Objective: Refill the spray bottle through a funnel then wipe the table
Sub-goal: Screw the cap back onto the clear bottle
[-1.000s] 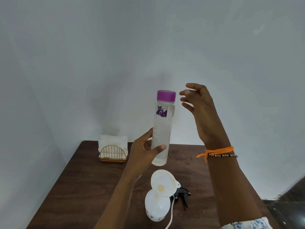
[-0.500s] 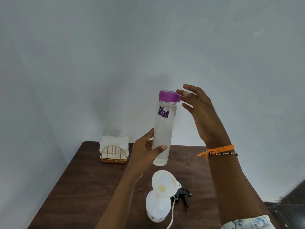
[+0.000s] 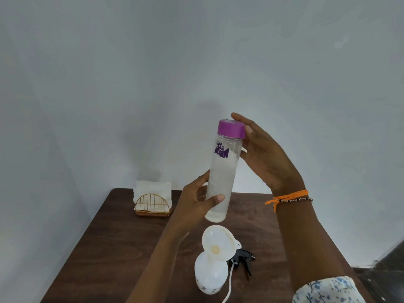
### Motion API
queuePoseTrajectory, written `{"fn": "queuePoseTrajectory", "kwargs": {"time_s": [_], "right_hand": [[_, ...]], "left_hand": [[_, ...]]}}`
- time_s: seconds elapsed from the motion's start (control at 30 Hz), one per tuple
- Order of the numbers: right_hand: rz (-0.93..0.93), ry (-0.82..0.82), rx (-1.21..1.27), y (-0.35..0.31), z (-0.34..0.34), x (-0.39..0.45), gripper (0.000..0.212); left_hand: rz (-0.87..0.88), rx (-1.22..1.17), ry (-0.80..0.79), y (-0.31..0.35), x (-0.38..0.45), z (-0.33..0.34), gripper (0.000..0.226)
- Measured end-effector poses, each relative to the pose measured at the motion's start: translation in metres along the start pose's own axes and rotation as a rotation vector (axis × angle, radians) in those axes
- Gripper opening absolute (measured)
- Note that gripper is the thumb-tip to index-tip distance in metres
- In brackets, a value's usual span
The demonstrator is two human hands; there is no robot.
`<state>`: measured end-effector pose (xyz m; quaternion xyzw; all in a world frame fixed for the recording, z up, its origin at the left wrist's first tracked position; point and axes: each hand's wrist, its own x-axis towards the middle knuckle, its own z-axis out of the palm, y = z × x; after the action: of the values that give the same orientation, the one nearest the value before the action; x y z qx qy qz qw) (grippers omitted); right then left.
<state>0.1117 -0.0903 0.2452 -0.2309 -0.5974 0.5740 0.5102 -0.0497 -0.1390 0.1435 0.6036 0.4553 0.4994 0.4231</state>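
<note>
Spray bottle [image 3: 210,274] stands open near the front of the dark wooden surface [image 3: 122,241], a white funnel [image 3: 219,242] seated in its neck and leaning a little; its black trigger head [image 3: 241,260] lies just beside it, dip tube trailing forward.

Head view: held in the air above the funnel is a clear water bottle [image 3: 220,176], upright. The left hand [image 3: 194,208] has its grip wrapped round the lower body, thumb across the front. The right hand [image 3: 260,154] pinches the purple cap [image 3: 231,128] — fingers curl behind it, thumb on the near side.

To uncap well, the left hand likely needs to hold firm while the right twists — keeping the bottle vertical so nothing spills. A napkin holder [image 3: 153,202] sits at the far left.
</note>
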Motion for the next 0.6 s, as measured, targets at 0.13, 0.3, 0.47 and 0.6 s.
{"fn": "queuePoseTrajectory", "kwargs": {"time_s": [0.13,0.3,0.47,0.6], "right_hand": [[-0.023,-0.053,-0.033,-0.001,0.001,0.001,0.071],[-0.062,-0.054,-0.082,-0.002,0.005,0.003,0.064],[-0.058,0.022,-0.113,0.002,0.009,0.005,0.081],[-0.04,0.072,-0.137,0.005,0.01,0.006,0.079]], "left_hand": [[0.011,-0.033,-0.063,0.002,0.0,-0.001,0.054],[0.038,-0.083,-0.079,0.002,-0.002,-0.001,0.044],[0.036,-0.124,-0.121,0.005,-0.003,0.003,0.043],[-0.014,-0.182,-0.17,0.005,-0.004,0.001,0.051]]}}
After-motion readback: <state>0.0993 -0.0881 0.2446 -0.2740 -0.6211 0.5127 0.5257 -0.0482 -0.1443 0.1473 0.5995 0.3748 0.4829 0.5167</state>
